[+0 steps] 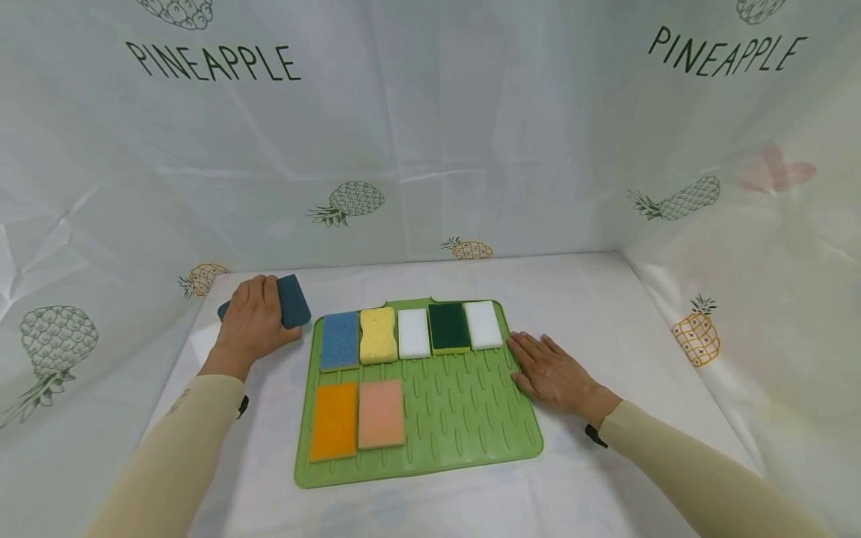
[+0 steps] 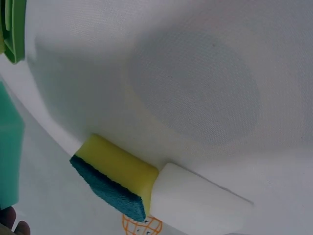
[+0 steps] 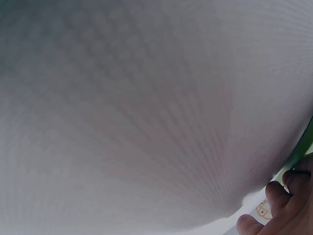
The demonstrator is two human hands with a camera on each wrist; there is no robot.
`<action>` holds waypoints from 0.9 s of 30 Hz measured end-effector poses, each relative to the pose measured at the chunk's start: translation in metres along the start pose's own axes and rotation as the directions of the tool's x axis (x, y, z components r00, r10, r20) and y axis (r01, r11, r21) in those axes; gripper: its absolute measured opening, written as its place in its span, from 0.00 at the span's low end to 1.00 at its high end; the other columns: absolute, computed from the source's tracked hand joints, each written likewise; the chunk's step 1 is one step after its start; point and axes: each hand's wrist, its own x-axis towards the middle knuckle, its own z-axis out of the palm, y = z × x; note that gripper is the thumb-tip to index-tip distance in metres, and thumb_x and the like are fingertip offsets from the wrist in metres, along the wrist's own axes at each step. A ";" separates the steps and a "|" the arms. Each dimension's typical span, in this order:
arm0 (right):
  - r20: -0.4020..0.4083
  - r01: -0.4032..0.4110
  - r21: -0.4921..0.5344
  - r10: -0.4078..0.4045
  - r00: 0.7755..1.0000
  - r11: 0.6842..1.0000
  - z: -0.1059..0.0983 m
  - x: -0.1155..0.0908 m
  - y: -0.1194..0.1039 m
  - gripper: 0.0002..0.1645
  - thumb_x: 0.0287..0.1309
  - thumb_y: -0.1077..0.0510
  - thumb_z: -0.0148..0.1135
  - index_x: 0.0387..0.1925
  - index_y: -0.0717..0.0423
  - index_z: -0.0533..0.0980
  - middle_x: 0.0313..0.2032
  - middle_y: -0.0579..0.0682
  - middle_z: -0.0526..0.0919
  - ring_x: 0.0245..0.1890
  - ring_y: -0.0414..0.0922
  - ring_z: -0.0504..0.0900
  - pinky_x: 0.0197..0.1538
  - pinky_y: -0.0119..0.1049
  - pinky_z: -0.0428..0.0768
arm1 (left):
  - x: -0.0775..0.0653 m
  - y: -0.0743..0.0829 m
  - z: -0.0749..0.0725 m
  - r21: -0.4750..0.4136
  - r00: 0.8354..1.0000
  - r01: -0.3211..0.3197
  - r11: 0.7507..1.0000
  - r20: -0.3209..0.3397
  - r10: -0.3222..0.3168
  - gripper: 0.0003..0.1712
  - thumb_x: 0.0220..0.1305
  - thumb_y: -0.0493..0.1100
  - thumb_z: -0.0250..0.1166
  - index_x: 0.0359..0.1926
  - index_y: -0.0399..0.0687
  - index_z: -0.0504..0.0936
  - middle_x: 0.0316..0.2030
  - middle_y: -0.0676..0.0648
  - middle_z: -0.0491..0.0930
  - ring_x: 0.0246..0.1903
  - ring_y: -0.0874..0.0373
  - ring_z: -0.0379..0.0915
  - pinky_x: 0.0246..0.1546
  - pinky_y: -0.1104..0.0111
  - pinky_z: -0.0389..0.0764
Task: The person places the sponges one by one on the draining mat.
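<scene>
My left hand (image 1: 252,317) grips a dark blue-green sponge (image 1: 294,301) left of the green mat. In the left wrist view the held sponge (image 2: 9,152) shows a paler teal side, with fingertips at its lower end. Under and beside that hand, a yellow sponge with a teal scouring side (image 2: 115,174) stands against a white sponge (image 2: 195,203); the hand mostly hides both in the head view. My right hand (image 1: 548,370) lies with its fingers extended at the right edge of the green mat (image 1: 464,411).
Along the mat's back edge lie a blue sponge (image 1: 340,341), a yellow one (image 1: 379,335), a white one (image 1: 413,333), a dark green one (image 1: 448,327) and another white one (image 1: 483,325). Orange (image 1: 334,421) and pink (image 1: 381,413) sponges lie front left. Pineapple-print curtains surround the table.
</scene>
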 end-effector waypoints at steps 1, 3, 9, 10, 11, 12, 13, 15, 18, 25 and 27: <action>0.001 0.000 -0.002 0.000 1.000 1.000 0.000 0.000 0.000 0.43 0.80 0.41 0.50 0.81 0.65 0.58 0.80 0.61 0.62 0.80 0.58 0.62 0.80 0.61 0.61 | -0.001 0.001 -0.001 -0.005 1.000 -0.002 1.000 -0.001 0.002 0.65 0.48 0.60 0.80 0.68 0.17 0.58 0.60 0.18 0.65 0.59 0.27 0.63 0.67 0.39 0.68; 0.005 0.000 -0.006 0.000 1.000 1.000 0.000 0.000 0.000 0.43 0.80 0.41 0.50 0.81 0.65 0.58 0.80 0.61 0.61 0.80 0.58 0.62 0.80 0.61 0.61 | -0.002 0.002 -0.003 -0.014 1.000 -0.002 1.000 0.001 0.002 0.65 0.48 0.60 0.80 0.68 0.17 0.58 0.60 0.18 0.65 0.59 0.27 0.63 0.66 0.38 0.68; 0.012 -0.006 -0.008 0.006 1.000 1.000 -0.001 0.001 0.000 0.43 0.80 0.40 0.49 0.81 0.64 0.57 0.81 0.60 0.61 0.81 0.58 0.61 0.80 0.61 0.60 | -0.003 0.011 -0.014 -0.064 1.000 -0.002 0.998 0.006 0.003 0.66 0.48 0.60 0.82 0.69 0.16 0.59 0.62 0.19 0.65 0.61 0.27 0.63 0.67 0.38 0.67; 0.012 -0.007 -0.007 0.007 1.000 1.000 -0.001 0.001 0.001 0.43 0.80 0.40 0.50 0.81 0.64 0.58 0.81 0.60 0.61 0.81 0.58 0.61 0.80 0.61 0.60 | -0.003 0.014 -0.016 -0.075 1.000 -0.003 0.997 0.007 0.004 0.67 0.48 0.61 0.82 0.70 0.17 0.59 0.63 0.19 0.65 0.61 0.27 0.63 0.68 0.38 0.67; 0.010 -0.007 -0.006 0.008 1.000 1.000 -0.001 0.000 0.001 0.43 0.80 0.40 0.50 0.81 0.64 0.58 0.81 0.60 0.61 0.81 0.58 0.61 0.80 0.61 0.60 | -0.002 0.017 -0.018 -0.084 1.000 -0.005 0.996 0.005 0.006 0.67 0.48 0.61 0.83 0.70 0.17 0.59 0.63 0.19 0.65 0.62 0.27 0.63 0.68 0.38 0.68; 0.007 -0.007 -0.006 0.007 1.000 1.000 0.000 0.000 0.001 0.43 0.80 0.40 0.50 0.81 0.64 0.58 0.81 0.60 0.61 0.81 0.58 0.61 0.80 0.61 0.60 | -0.002 0.021 -0.020 -0.089 1.000 -0.009 0.996 0.004 0.009 0.68 0.48 0.62 0.83 0.70 0.17 0.60 0.63 0.19 0.65 0.62 0.27 0.64 0.68 0.37 0.69; 0.005 -0.007 -0.005 0.007 1.000 1.000 0.000 0.000 0.001 0.43 0.80 0.40 0.50 0.81 0.64 0.58 0.81 0.60 0.61 0.81 0.58 0.61 0.80 0.61 0.61 | -0.002 0.025 -0.023 -0.100 1.000 -0.012 0.995 0.000 0.012 0.68 0.48 0.62 0.83 0.70 0.17 0.60 0.63 0.19 0.65 0.62 0.27 0.64 0.68 0.37 0.69; -0.001 -0.004 -0.003 0.004 1.000 1.000 0.000 0.001 0.001 0.43 0.80 0.40 0.49 0.81 0.64 0.58 0.80 0.60 0.61 0.80 0.58 0.62 0.80 0.61 0.61 | -0.002 0.034 -0.027 -0.117 1.000 -0.020 0.993 -0.015 0.018 0.68 0.48 0.63 0.83 0.71 0.18 0.60 0.64 0.20 0.66 0.62 0.26 0.65 0.67 0.36 0.71; -0.007 -0.002 0.000 0.002 1.000 1.000 0.000 0.000 0.001 0.43 0.80 0.41 0.49 0.81 0.64 0.58 0.80 0.60 0.62 0.80 0.58 0.62 0.80 0.61 0.62 | -0.002 0.050 -0.034 -0.137 0.998 -0.057 0.989 -0.048 0.051 0.67 0.48 0.64 0.82 0.71 0.19 0.61 0.64 0.20 0.66 0.61 0.26 0.66 0.65 0.36 0.72; -0.006 -0.003 -0.005 0.003 1.000 1.000 0.000 0.000 0.000 0.43 0.80 0.41 0.49 0.81 0.64 0.58 0.80 0.60 0.61 0.80 0.58 0.62 0.80 0.61 0.62 | -0.007 0.090 -0.049 -0.145 0.984 -0.166 0.975 -0.093 0.154 0.68 0.47 0.68 0.81 0.71 0.20 0.63 0.62 0.23 0.69 0.60 0.29 0.69 0.64 0.40 0.75; -0.006 -0.003 -0.007 0.003 1.000 1.000 0.000 0.000 0.000 0.43 0.80 0.40 0.49 0.81 0.64 0.58 0.80 0.60 0.61 0.80 0.58 0.62 0.80 0.61 0.61 | -0.008 0.102 -0.052 -0.162 0.984 -0.174 0.971 -0.071 0.164 0.69 0.48 0.69 0.81 0.71 0.21 0.63 0.62 0.24 0.69 0.61 0.31 0.68 0.65 0.41 0.74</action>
